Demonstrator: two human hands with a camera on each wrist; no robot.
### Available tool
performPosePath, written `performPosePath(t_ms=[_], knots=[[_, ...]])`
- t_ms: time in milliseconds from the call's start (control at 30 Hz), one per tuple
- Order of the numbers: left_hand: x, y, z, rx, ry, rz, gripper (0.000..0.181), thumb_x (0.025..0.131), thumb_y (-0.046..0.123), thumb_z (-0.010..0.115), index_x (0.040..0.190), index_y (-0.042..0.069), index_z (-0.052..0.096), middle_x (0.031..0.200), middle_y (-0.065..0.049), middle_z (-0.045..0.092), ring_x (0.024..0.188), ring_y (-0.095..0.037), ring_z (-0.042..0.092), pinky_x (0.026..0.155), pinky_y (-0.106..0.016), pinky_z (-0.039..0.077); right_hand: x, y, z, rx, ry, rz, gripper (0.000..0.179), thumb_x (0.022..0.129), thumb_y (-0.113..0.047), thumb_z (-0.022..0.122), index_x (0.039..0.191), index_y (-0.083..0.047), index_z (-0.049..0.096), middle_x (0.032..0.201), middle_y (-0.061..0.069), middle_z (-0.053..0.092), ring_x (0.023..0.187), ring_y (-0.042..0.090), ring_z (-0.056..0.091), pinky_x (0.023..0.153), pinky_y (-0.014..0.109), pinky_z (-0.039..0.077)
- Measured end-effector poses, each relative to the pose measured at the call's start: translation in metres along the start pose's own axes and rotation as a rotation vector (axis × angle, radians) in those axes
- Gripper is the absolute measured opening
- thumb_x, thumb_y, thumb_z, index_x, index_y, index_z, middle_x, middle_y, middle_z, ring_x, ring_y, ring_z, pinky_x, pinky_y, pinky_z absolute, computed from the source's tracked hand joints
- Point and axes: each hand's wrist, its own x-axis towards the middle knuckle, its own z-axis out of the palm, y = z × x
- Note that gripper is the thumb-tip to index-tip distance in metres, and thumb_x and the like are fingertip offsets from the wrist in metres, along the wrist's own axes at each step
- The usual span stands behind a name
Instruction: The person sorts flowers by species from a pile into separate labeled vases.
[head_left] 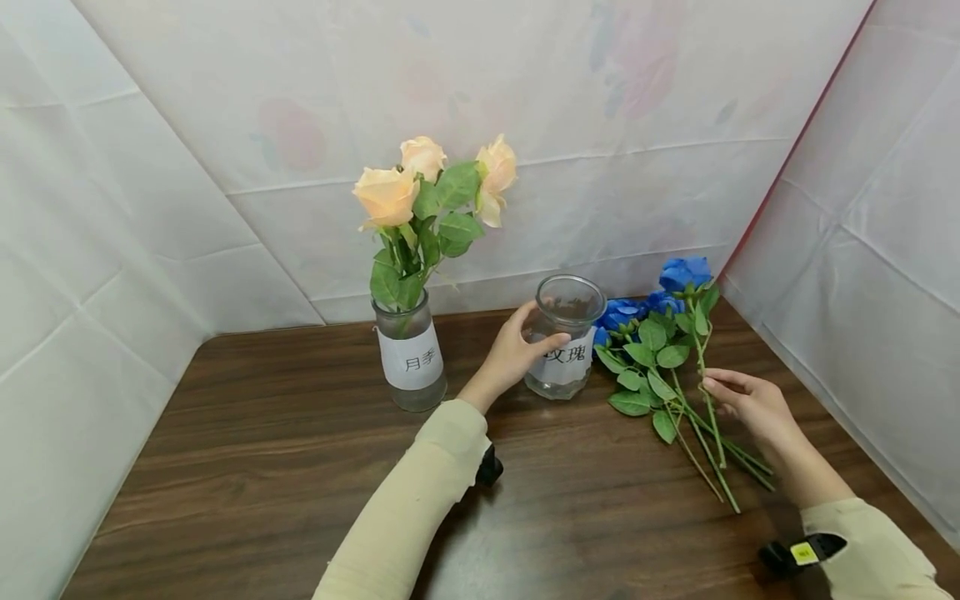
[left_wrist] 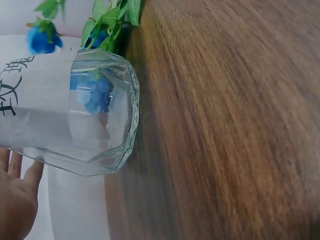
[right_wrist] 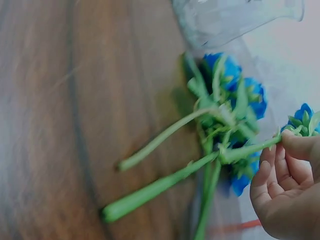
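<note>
My left hand (head_left: 517, 350) grips a clear glass vase (head_left: 572, 300), thumb across the front and the other fingers partly hidden behind the glass. A white paper label with dark characters wraps the vase, and no stems stand inside it. To the right, my right hand (head_left: 750, 404) pinches the green stem of a blue rose (head_left: 686, 273) between thumb and fingertips. That rose's bloom is raised over the other blue roses (head_left: 621, 313), which lie on the table with their stems toward me. The right wrist view shows the pinched stem (right_wrist: 255, 148) close up.
A second labelled glass vase (head_left: 412, 358) stands left of the left hand, holding peach roses (head_left: 387, 197). Both vases are near the back edge of the dark wooden table (head_left: 285, 467). White cloth walls (head_left: 600, 108) rise behind and at the sides.
</note>
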Motion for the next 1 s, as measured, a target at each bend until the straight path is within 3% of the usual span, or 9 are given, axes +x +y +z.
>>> performPosePath(t_ms=[233,400,500,633,800,1000], knots=[[-0.002,-0.003,0.001,-0.045,0.018,-0.013,0.058,0.091,0.03,0.075,0.143,0.026,0.049,0.143,0.002,0.048,0.132,-0.017,0.043,0.104,-0.043,0.042,-0.002,-0.032,0.01,0.227,0.065,-0.07,0.027,0.096,-0.03,0.068,0.122,-0.02,0.066,0.095,-0.023,0.068,0.085,-0.001,0.064,0.072,0.017,0.052],[-0.004,-0.001,0.002,-0.074,0.005,-0.019,0.059,0.093,0.026,0.072,0.146,0.021,0.047,0.148,-0.003,0.045,0.138,-0.021,0.038,0.11,-0.046,0.036,0.0,-0.059,0.027,0.512,0.121,-0.154,0.016,0.093,-0.016,0.072,0.109,-0.016,0.072,0.091,-0.011,0.072,0.078,0.005,0.065,0.066,0.017,0.052],[-0.01,0.012,-0.001,-0.087,-0.01,-0.016,0.059,0.094,0.02,0.071,0.147,0.013,0.046,0.149,-0.008,0.044,0.139,-0.026,0.037,0.111,-0.047,0.035,0.003,-0.076,0.036,0.661,0.148,-0.216,0.012,0.092,-0.009,0.072,0.104,-0.011,0.072,0.088,-0.006,0.072,0.076,0.007,0.065,0.065,0.018,0.053],[-0.018,0.03,-0.004,-0.087,-0.013,-0.015,0.058,0.095,0.016,0.069,0.147,0.007,0.045,0.15,-0.012,0.043,0.139,-0.029,0.037,0.109,-0.046,0.037,0.007,-0.1,0.045,0.787,0.186,-0.279,0.012,0.091,-0.006,0.071,0.103,-0.006,0.07,0.088,-0.002,0.071,0.076,0.009,0.064,0.066,0.02,0.052],[-0.02,0.036,-0.003,-0.092,0.0,-0.017,0.058,0.095,0.015,0.07,0.146,0.005,0.045,0.15,-0.012,0.042,0.139,-0.029,0.036,0.109,-0.045,0.038,0.015,-0.128,0.057,0.917,0.293,-0.353,0.011,0.09,-0.003,0.072,0.1,-0.001,0.069,0.086,0.004,0.071,0.073,0.013,0.062,0.065,0.022,0.051],[-0.007,0.003,0.007,-0.085,0.043,-0.004,0.06,0.093,0.024,0.073,0.147,0.018,0.047,0.15,-0.002,0.043,0.138,-0.022,0.038,0.109,-0.043,0.037,0.025,-0.16,0.071,0.979,0.374,-0.446,0.012,0.088,-0.001,0.074,0.099,0.001,0.07,0.084,0.008,0.071,0.07,0.016,0.065,0.06,0.023,0.05]])
